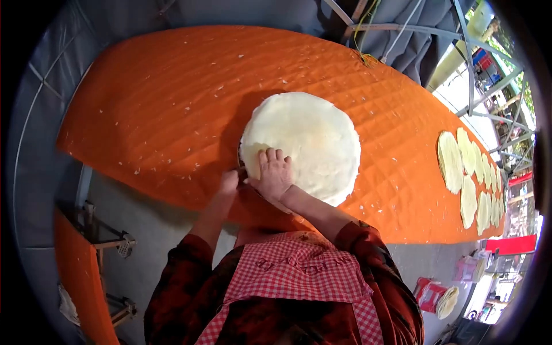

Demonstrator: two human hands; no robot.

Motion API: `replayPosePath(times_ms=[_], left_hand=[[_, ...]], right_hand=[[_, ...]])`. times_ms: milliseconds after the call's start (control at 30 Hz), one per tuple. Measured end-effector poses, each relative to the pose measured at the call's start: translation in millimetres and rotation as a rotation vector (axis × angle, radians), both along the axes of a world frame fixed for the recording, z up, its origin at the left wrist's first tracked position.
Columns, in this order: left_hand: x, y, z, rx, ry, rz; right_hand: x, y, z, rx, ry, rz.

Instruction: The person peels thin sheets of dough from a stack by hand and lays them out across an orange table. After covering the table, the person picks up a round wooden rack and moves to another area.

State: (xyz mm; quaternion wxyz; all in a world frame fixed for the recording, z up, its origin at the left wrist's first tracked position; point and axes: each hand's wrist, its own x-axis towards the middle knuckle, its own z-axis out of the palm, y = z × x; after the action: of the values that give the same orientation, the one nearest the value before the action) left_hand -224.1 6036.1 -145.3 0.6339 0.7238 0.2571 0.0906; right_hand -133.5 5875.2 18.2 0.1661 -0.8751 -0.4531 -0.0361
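A large, round, pale flatbread (310, 144), perhaps a stack of thin sheets, lies on the orange quilted table cover. A dark edge shows beneath its left side. My right hand (273, 172) presses on its lower left part, fingers spread out flat. Just left of that rim, my left hand (229, 181) is closed around something small and dark, mostly hidden by the fingers.
Pale crumbs dot the orange cover (161, 115). Several thin oval flatbreads (450, 161) lie at the table's right end. Red-and-white bundles (431, 294) are on the floor at lower right. Metal frame bars (397, 27) stand behind the table.
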Motion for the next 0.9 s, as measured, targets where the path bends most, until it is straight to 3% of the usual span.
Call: replayPosePath(times_ms=[67,100,133,167,267,367,500,567,800,900], left_hand=[[10.3,-5.8,8.1,-0.680,0.105,0.356],[10.4,5.3,-32.9,-0.762,-0.002,0.256],[11.3,4.6,-29.6,-0.723,0.002,0.256],[9.0,2.9,-27.2,-0.684,0.012,0.257],[7.1,-2.6,-5.6,-0.654,0.070,0.267],[9.2,-3.3,12.4,-0.707,0.118,0.269],[4.3,-3.5,14.8,-0.759,0.084,0.312],[4.6,-1.5,-15.0,-0.649,0.024,0.325],[3.9,-5.3,12.6,-0.704,0.045,0.271],[3.6,6.1,-51.6,-0.700,0.046,0.164]], right_hand=[[4.6,11.0,-9.2,-0.002,0.065,-0.037],[10.7,6.8,-13.8,0.018,0.142,-0.048],[17.4,1.5,-11.8,0.034,0.220,-0.057],[28.1,-3.3,-7.2,-0.083,0.497,-0.066],[34.2,-5.7,-17.3,-0.213,0.549,-0.037],[-6.8,12.1,3.0,-0.267,0.114,-0.134],[-0.8,20.9,-9.8,-0.266,0.120,-0.166],[10.0,10.1,-6.5,-0.237,0.172,-0.155],[21.8,9.7,1.5,-0.308,0.204,-0.098],[43.3,-2.0,16.4,-0.219,0.222,-0.130]])
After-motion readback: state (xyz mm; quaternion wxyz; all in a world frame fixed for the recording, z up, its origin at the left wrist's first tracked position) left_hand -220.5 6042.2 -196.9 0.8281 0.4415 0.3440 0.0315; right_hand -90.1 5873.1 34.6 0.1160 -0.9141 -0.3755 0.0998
